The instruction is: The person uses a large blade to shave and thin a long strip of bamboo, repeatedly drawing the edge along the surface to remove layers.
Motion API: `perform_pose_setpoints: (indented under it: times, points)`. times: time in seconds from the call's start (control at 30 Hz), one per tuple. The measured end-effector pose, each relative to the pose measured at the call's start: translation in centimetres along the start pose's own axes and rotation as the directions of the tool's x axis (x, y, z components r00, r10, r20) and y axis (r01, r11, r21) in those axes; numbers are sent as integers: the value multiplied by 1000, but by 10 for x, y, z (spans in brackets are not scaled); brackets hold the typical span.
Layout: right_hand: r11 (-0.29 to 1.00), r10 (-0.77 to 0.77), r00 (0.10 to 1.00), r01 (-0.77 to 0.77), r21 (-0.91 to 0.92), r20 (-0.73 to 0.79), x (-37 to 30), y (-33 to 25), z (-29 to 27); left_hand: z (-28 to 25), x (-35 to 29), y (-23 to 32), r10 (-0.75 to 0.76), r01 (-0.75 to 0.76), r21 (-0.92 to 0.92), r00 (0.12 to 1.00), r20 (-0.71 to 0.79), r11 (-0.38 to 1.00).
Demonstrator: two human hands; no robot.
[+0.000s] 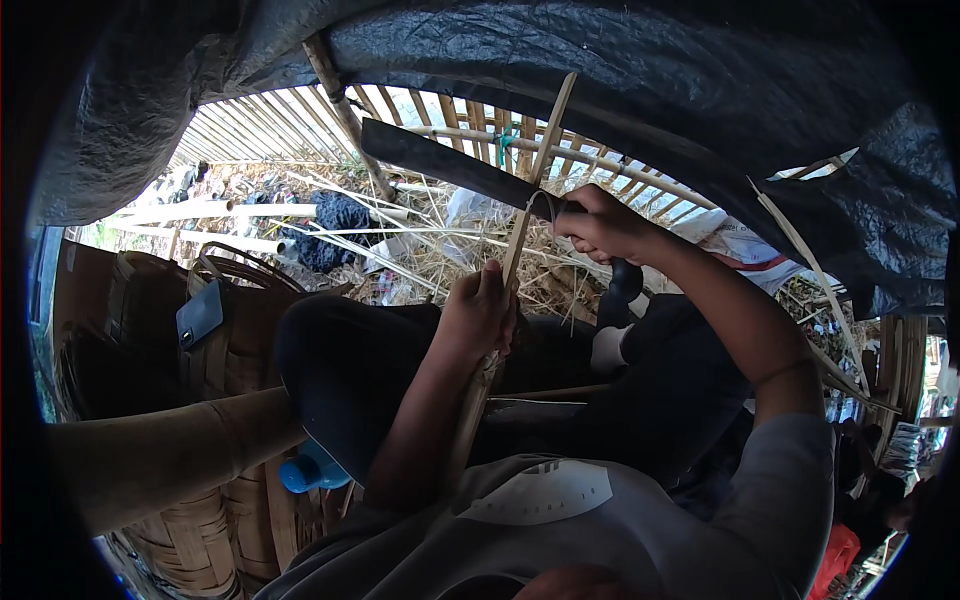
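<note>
My left hand [480, 308] is closed around a long, pale bamboo strip [553, 125], which slants from my lap up and away from me. In my right hand [605, 228] is a machete [450, 163], its wide dark blade pointing to the left and away. A dark curved handle end [624, 285] shows below that hand. The blade crosses the strip beyond my left hand and appears to touch it. Where they meet, a thin pale shaving [540, 200] curls. My fingers hide part of the strip and of the handle.
A thick bamboo pole [180, 450] reaches my knee from the left. Behind it, a phone [201, 314] lies on woven bamboo baskets [240, 355], near a blue-capped bottle [305, 472]. Shavings and cut poles [180, 210] litter the ground before a slatted fence. A dark tarp [640, 70] hangs overhead.
</note>
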State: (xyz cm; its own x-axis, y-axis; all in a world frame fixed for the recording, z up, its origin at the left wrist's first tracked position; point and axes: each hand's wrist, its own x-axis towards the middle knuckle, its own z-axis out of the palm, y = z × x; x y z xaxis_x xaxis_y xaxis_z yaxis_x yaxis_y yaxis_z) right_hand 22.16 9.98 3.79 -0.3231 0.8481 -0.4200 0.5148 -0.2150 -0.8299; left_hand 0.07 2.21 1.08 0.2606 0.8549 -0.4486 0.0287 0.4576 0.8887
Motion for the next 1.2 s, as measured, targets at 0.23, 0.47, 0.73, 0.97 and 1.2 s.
perform_pose_setpoints:
  times: [0.23,0.47,0.73,0.97,1.2]
  points:
    - [966,-4,994,-25,-258,-112,4,3,8,3,5,-8,-27,29,90,1000,-15,996]
    - [945,232,971,-211,249,-56,-5,-9,1,-4,1,2,-73,79,-61,992,104,995]
    - [902,232,961,-154,403,-152,-32,-27,-31,4,-32,26,-97,136,-123,954,285,983]
    - [879,215,946,-79,471,-243,-29,-13,-52,8,-39,21,-118,115,28,958,262,993]
    - [997,15,885,20,71,-466,-21,-4,-64,18,-30,10,-6,-8,100,990,143,995]
